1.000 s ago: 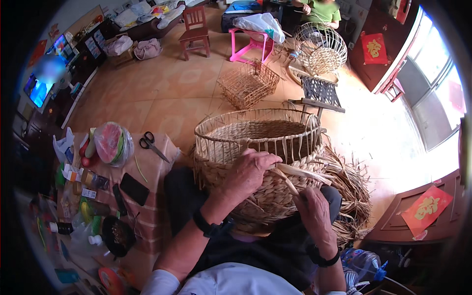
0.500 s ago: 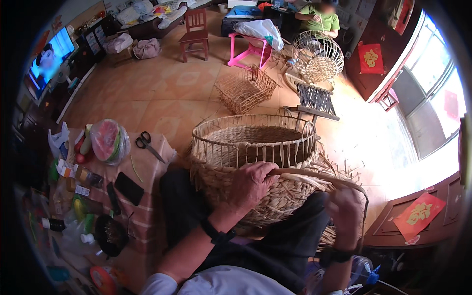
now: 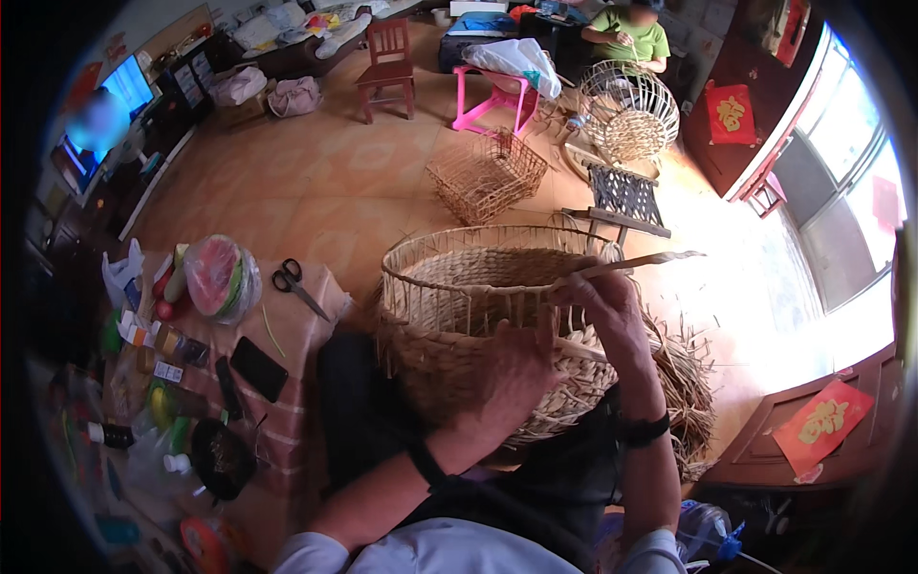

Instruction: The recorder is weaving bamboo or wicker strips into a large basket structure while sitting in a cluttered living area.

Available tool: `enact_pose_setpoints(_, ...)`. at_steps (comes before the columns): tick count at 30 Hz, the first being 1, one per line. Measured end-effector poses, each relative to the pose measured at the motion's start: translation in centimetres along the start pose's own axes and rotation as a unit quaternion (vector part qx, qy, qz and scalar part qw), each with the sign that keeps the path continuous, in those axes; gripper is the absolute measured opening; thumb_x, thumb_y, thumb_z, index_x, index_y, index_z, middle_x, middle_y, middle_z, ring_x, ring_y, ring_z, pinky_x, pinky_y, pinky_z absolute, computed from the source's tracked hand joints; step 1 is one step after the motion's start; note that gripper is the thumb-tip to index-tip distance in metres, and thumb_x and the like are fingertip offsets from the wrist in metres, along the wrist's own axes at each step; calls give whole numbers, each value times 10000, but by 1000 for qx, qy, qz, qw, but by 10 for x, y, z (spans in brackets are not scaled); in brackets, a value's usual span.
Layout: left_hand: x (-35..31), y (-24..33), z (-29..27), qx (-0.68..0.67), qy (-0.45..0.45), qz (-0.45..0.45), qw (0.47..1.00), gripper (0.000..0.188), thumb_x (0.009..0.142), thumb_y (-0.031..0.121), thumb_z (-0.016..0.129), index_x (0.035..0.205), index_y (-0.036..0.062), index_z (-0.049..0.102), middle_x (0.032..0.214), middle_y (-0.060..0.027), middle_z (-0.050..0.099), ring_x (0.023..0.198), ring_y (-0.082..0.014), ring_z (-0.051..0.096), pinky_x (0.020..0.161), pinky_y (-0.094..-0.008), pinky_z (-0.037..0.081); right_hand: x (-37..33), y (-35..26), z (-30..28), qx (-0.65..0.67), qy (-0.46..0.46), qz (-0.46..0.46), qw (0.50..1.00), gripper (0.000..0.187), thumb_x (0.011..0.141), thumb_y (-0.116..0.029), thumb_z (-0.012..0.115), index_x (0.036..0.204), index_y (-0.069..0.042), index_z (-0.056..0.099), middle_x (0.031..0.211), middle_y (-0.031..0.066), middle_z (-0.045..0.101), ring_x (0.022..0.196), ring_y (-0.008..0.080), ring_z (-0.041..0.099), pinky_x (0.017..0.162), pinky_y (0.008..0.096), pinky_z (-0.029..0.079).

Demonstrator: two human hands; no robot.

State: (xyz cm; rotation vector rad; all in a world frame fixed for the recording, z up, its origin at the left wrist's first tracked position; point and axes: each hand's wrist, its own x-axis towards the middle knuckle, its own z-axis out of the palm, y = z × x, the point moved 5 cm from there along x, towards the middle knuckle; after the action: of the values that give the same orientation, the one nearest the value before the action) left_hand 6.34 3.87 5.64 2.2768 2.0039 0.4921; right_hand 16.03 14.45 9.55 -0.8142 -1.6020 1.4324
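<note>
In front of me stands a round basket (image 3: 421,330) of dried plant strands, thickly woven below, with bare uprights rising to a thin rim. My left hand (image 3: 516,378) is at its near wall, slightly blurred; how its fingers close does not show. Over the near right rim, my right hand (image 3: 612,301) is closed on a flat, pale brown strand (image 3: 655,259). The strand's twisted free end points to the right. Another pale strand (image 3: 583,350) runs along the wall beneath my right hand. Loose strands (image 3: 684,402) are heaped right of the basket.
At left, a cloth-covered table (image 3: 306,335) bears scissors (image 3: 292,282), a phone (image 3: 259,368) and wrapped watermelon (image 3: 218,277). Beyond the basket are a wire-like frame basket (image 3: 488,177), a low stool (image 3: 622,201) and a red chair (image 3: 387,67). A person (image 3: 626,38) works on another basket (image 3: 636,129).
My right hand has swung up and left, from beside the basket to above its near rim, bringing the strand along. My left hand has shifted slightly right and down. The view has tilted a little.
</note>
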Motion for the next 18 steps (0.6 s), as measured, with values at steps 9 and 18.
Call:
enact_pose_setpoints(9,1,-14,7,-44,32,38,998,648,790,419,792,1252,26,561,1004,-137,598,952,-313,598,895,-447,444,-22,-25,17,-452,-1,-209,867,103,881,-137,692,949,-60,689,847,133,615,749,311,644,636,414,501)
enact_pose_setpoints(18,8,-24,8,-201,132,50,969,373,715,270,832,989,69,680,889,-132,684,847,-352,669,794,-468,527,-24,4,18,-380,-50,-130,914,171,905,-56,630,1072,-35,658,909,199,695,851,397,693,702,434,538)
